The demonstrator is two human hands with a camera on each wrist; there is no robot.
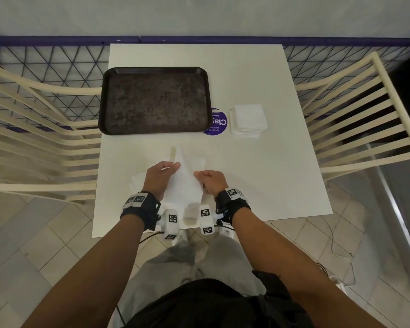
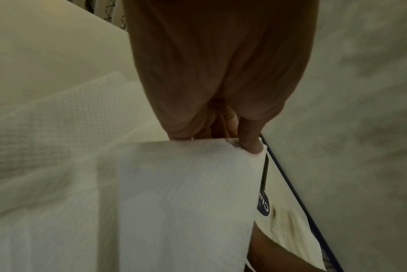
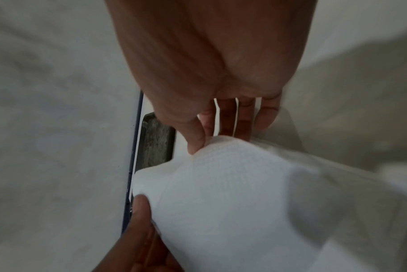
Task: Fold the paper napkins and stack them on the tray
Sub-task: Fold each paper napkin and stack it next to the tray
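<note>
- Napkin [image 1: 184, 183] in mid-fold: one white sheet is raised off the worktop [image 1: 258, 174] between both hands, its upper part standing up and leaning away from the person, its lower part trailing down toward the near edge.
- Left hand [image 1: 160, 176] pinches the sheet's left edge; the left wrist view shows the thumb [image 2: 251, 139] pressed on a top corner with the fingers curled behind the paper.
- Right hand [image 1: 210, 179] pinches the opposite edge, thumb on the near face and the fingers [image 3: 244, 119] fairly straight behind it in the right wrist view.
- To fold well, I would bring the two pinched corners down together onto the matching corners, keeping both hands level so the edges meet squarely, and only then slide a flat hand along the fold to crease it.
- Thin paper tears and skews easily; a light pinch and even tension between the hands should keep it flat.
- Another white sheet [image 1: 137, 179] seems to lie flat just beyond the left hand's outer side; what it is remains unclear.
- Tray [image 1: 154, 69] sits ahead of the left hand, dark, with nothing stacked on it, so by my reading no napkin is finished.
- Napkin pile [image 1: 247, 120] lies ahead of the right hand, beside a round purple sticker [image 1: 219, 125] partly under the tray's corner.
</note>
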